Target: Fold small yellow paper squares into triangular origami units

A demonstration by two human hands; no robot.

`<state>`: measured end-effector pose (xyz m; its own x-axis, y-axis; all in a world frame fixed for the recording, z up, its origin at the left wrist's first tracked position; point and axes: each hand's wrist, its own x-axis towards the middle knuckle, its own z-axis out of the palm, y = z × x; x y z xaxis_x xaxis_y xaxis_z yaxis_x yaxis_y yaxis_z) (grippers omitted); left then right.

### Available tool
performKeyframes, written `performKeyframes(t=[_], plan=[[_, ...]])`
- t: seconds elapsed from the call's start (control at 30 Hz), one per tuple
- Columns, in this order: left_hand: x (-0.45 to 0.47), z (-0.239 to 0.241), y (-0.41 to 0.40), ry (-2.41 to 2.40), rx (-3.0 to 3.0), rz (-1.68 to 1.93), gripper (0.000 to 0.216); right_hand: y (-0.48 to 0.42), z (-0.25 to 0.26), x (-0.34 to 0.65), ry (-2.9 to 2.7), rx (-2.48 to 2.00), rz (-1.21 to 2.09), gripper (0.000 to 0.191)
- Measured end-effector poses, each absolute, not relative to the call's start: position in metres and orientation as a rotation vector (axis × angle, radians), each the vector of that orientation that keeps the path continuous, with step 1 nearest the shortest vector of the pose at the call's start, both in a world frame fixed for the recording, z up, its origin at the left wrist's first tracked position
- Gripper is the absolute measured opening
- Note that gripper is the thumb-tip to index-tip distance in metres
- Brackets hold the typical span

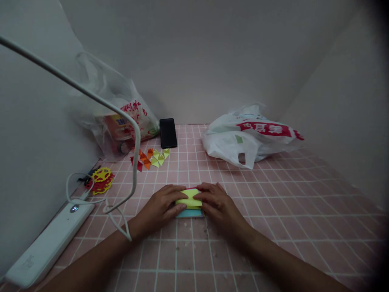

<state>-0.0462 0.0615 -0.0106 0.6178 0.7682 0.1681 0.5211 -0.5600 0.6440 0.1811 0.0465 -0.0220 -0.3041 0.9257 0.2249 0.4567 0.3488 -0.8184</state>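
A yellow sheet of paper point(191, 198) lies partly folded over a small stack of coloured paper point(189, 213), whose blue sheet shows along the near side. My left hand point(167, 204) grips the yellow paper at its left side, fingers bent over it and thumb at the near edge. On the opposite side my right hand point(219, 205) is closed on the same sheet, its fingertips pressing on top. Beneath the fingers, part of the paper is hidden.
Folded yellow paper pieces point(158, 158) and orange ones point(146, 158) lie beyond my left hand, near a black phone point(168, 133). Plastic bags stand at the back left point(142, 117) and right point(231, 140). A white power strip point(50, 243) and a hanging cable point(136, 154) are at left.
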Motion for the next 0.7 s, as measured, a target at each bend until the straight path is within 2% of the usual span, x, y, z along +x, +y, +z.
performKeyframes(t=[0.17,0.27,0.4,0.5,0.7], plan=[[-0.051,-0.002,0.059,1.013,2.165,0.793,0.042,0.042,-0.01,0.182,-1.492,-1.182,0.968,0.013],[-0.05,0.004,0.057,1.021,2.044,0.907,0.043,0.036,-0.006,0.179,-1.243,-1.193,1.219,0.019],[-0.04,0.007,0.051,1.064,1.725,0.816,0.037,0.033,-0.011,0.17,-0.978,-1.092,1.507,0.03],[-0.033,0.005,0.045,1.067,1.413,0.756,0.026,0.032,-0.016,0.166,-0.867,-1.065,1.62,0.037],[-0.028,0.005,0.042,1.076,1.222,0.805,0.032,0.028,-0.019,0.167,-0.834,-1.044,1.736,0.036]])
